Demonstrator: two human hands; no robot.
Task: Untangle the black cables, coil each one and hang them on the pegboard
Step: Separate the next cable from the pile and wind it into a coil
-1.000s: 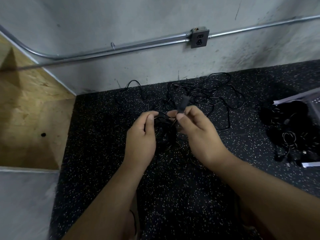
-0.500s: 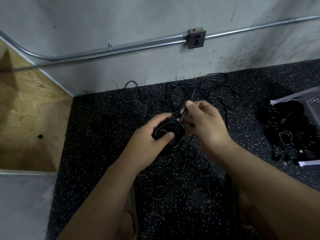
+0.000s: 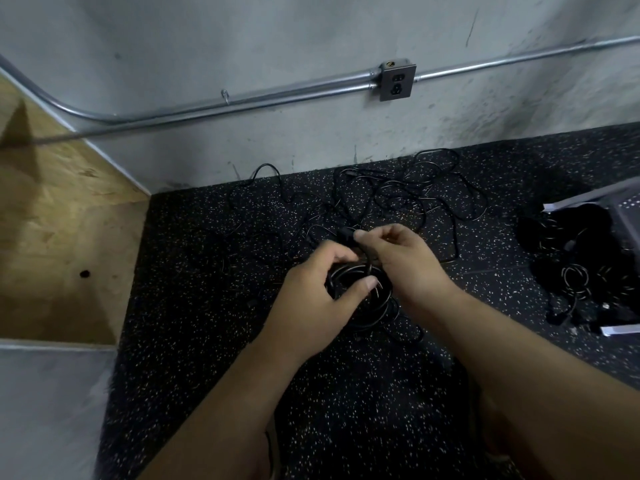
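My left hand grips a coil of black cable over the speckled black floor mat, thumb pressed on the loops. My right hand is just right of it and pinches the cable's plug end above the coil. A tangle of loose black cables lies on the mat beyond my hands, near the wall. The pegboard lies flat at the right edge, partly under a pile of coiled black cables.
A grey wall stands behind, with metal conduit and a power outlet box. A wooden board fills the left side. A grey ledge sits at lower left.
My left hand has closed round the coil. My right hand has carried the plug end up and back down to just above the coil.
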